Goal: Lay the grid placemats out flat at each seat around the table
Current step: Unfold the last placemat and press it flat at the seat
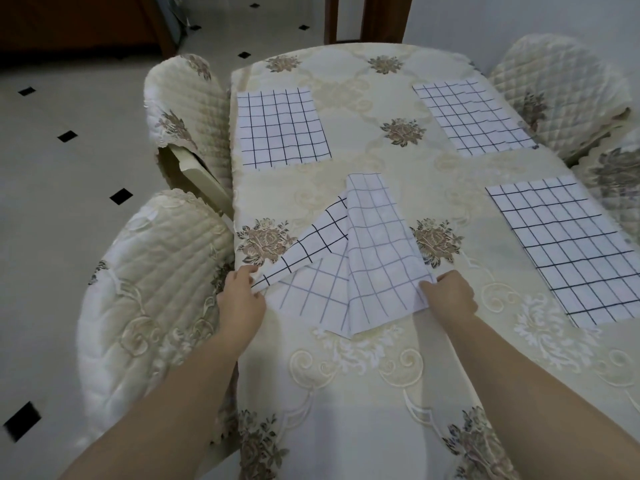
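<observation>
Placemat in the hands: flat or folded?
Folded, not flat: the placemat has one panel doubled over itself, while the left hand and right hand pinch its near edges.

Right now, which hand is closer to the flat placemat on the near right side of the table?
The right hand. It pinches the folded placemat, to the left of that flat placemat. The left hand grips the folded one's left corner, much farther away.

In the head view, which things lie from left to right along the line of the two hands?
Cream quilted chair back → left hand → half-folded white grid placemat → right hand → flat white grid placemat.
</observation>
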Demonstrator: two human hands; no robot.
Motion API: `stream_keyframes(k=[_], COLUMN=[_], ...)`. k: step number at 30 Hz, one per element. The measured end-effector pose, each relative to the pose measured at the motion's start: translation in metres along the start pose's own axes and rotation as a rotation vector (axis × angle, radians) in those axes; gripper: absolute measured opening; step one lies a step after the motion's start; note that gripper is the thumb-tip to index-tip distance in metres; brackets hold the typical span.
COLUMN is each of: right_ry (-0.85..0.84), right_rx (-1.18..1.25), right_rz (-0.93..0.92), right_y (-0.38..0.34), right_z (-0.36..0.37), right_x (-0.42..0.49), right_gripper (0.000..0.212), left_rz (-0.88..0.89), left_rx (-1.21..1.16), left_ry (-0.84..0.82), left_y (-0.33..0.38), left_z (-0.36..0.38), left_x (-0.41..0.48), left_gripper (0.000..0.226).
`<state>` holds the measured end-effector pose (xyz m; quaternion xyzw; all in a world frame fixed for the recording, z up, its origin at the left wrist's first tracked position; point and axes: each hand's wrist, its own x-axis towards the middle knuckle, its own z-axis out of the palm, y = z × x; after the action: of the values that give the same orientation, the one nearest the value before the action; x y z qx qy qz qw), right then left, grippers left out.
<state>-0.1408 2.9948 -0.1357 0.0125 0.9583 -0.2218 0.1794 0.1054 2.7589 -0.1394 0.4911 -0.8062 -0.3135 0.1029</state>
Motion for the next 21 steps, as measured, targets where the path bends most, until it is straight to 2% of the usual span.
stream_keyframes(k=[4,8,11,14,18,21], right_ry=[-0.028,-0.042,-0.042,-0.049,-0.062,-0.079], right_rx=[0.004,0.265,0.500,0.676,0.848,0.931], right_rz=[-0.002,-0.063,-0.010,0.049,0.017,-0.034], right_y=[0.002,0.010,0.016,0.019,0.013,0.003], right_z=[-0.003,-0.008,-0.013,-0.021,-0.033,-0.039], right_x=[0.003,0.005,0.000,-0.012,-0.033,-0.049], right_gripper=[0.018,0.022,0.022,0.016,0.010,0.009], left_rz=[-0.024,-0.122,-0.145,-0.163,-0.138,-0.099], left_rx=[-0.161,-0.352,-0.440,-0.521,-0.603,-0.607], left_ry=[0.065,0.132,0.155,0.171,0.151,0.155], left_y=[0.001,0.013,0.022,0.029,0.044,0.060], left_z=[0.001,-0.007,-0.013,-0.019,-0.024,-0.025], left_x=[0.001,0.003,0.005,0.004,0.000,-0.003], left_gripper=[0.039,0.019,0.010,0.016,0.029,0.018])
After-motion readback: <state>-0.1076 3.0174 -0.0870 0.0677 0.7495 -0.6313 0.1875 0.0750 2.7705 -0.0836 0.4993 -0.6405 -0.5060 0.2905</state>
